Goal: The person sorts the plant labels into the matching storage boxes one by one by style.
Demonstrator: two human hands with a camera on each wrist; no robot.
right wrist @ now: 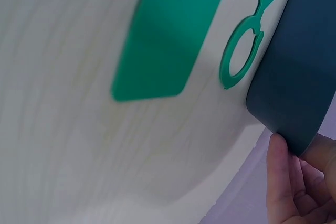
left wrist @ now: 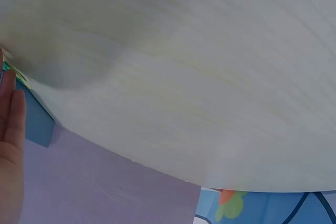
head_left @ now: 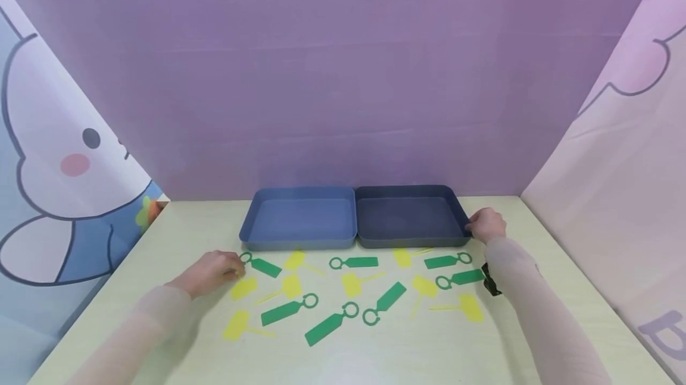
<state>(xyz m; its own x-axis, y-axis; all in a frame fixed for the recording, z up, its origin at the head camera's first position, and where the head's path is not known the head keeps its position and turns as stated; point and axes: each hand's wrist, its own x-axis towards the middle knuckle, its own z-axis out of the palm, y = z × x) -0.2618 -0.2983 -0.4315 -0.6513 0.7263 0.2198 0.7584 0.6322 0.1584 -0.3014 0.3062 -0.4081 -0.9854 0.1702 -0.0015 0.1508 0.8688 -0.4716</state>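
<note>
My right hand (head_left: 486, 224) is at the right end of the dark navy tray (right wrist: 294, 61), pinching its corner wall between thumb and fingers. My left hand (head_left: 214, 269) is low over the table at the left, its fingers (left wrist: 16, 114) fairly straight in the left wrist view. Its fingertips are right by the ring of a green ring-ended tag (head_left: 266, 267), and a yellow tag (head_left: 244, 288) lies just under them. Close to the right hand are a green tag (right wrist: 168, 35) and another green tag's ring (right wrist: 227, 66).
A lighter blue tray (head_left: 302, 245) stands against the navy one, both at the table's back. Several green tags (head_left: 324, 330) and yellow tags (head_left: 236, 325) lie scattered in front. A black object (head_left: 492, 284) shows beside the right wrist. Purple cloth (head_left: 337, 75) rises behind the table.
</note>
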